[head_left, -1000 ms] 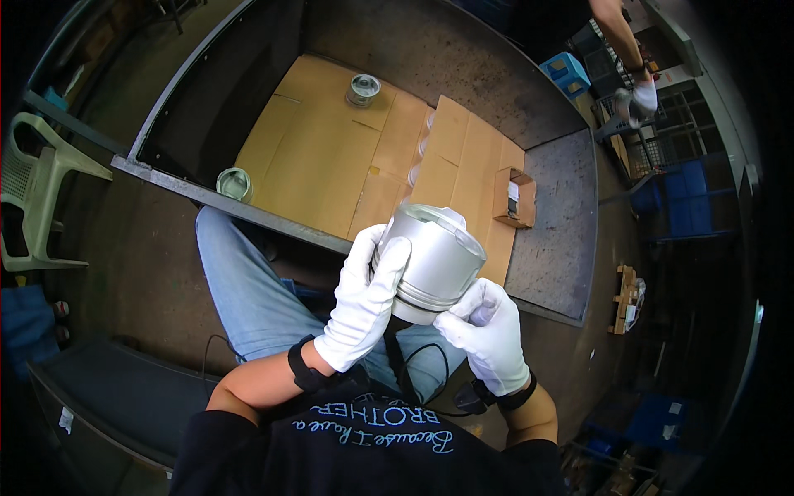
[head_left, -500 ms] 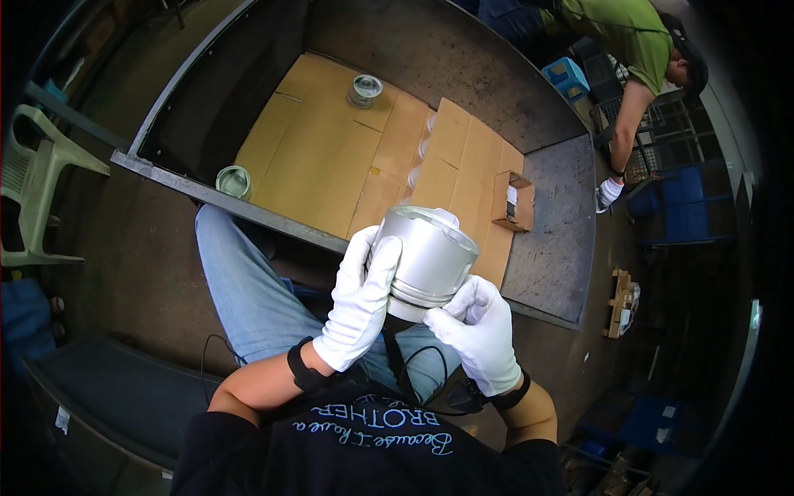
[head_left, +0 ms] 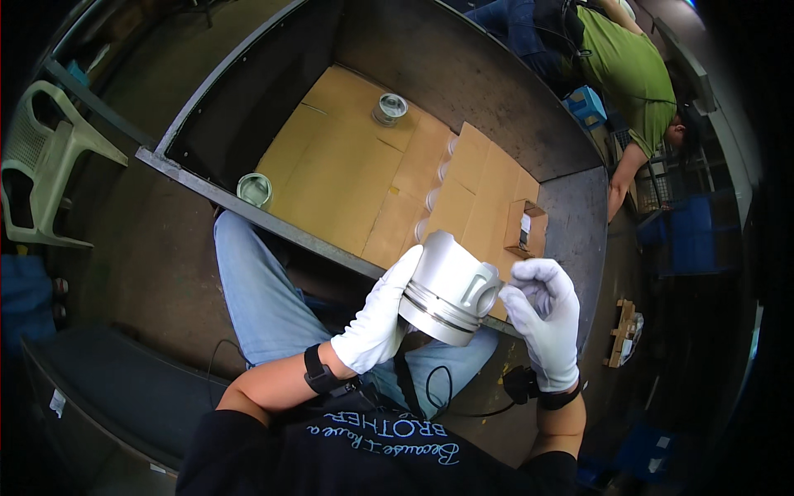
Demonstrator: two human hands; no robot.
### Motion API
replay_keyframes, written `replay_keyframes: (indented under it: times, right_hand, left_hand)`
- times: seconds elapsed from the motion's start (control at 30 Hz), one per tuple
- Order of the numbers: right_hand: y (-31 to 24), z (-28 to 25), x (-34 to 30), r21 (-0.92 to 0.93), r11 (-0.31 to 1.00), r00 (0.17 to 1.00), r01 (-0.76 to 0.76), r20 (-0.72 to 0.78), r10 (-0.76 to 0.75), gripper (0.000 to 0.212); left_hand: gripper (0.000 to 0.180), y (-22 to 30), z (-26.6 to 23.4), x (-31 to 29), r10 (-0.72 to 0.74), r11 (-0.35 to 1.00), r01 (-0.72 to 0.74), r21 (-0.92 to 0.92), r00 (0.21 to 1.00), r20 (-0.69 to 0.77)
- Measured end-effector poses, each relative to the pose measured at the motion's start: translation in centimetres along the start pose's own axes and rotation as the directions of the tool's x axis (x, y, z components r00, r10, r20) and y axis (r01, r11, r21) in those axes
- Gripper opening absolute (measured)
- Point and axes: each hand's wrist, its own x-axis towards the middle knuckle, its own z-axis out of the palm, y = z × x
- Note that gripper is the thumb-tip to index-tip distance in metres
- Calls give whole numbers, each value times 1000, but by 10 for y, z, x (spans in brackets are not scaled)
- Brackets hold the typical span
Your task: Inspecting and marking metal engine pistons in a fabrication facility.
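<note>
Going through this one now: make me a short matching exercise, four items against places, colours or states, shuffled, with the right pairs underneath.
1. silver cylindrical part
2. small cardboard box
3. plastic chair
4. co-worker's shirt

A. outside the metal bin, at the picture's left
B. green
C. gripped by the left hand
D. inside the metal bin

Pairs: 1-C, 2-D, 3-A, 4-B

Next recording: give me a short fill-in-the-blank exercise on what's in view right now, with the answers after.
Like the right hand, the left hand, which holds a silver piston, wears a ____ glove.
In the picture, the plastic chair stands to the ____ of the metal bin.
The co-worker beyond the bin wears a ____ shirt.
Missing words: white; left; green.
</note>
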Motion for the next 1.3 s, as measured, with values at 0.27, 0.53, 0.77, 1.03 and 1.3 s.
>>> replay_keyframes:
  times: [0.27,0.53,0.77,1.03,1.3]
  right_hand:
    - [-7,7,59,-157,984,805,-86,570,162,30]
    - [26,19,174,50,897,654,-439,703,281,29]
    - [199,84,350,-427,903,750,57,614,244,32]
    - [396,126,506,-679,722,963,131,260,70,38]
    - [390,222,450,-916,319,964,243,192,-183,64]
  left_hand:
    - [55,15,1,12,-99,995,101,16,991,-93]
    - [52,110,-20,7,432,551,-296,780,901,36]
    - [38,206,-69,18,664,-653,173,737,599,447]
    - [34,218,-72,25,578,-568,345,747,814,64]
    - [36,228,-74,23,475,-552,348,758,878,-57]
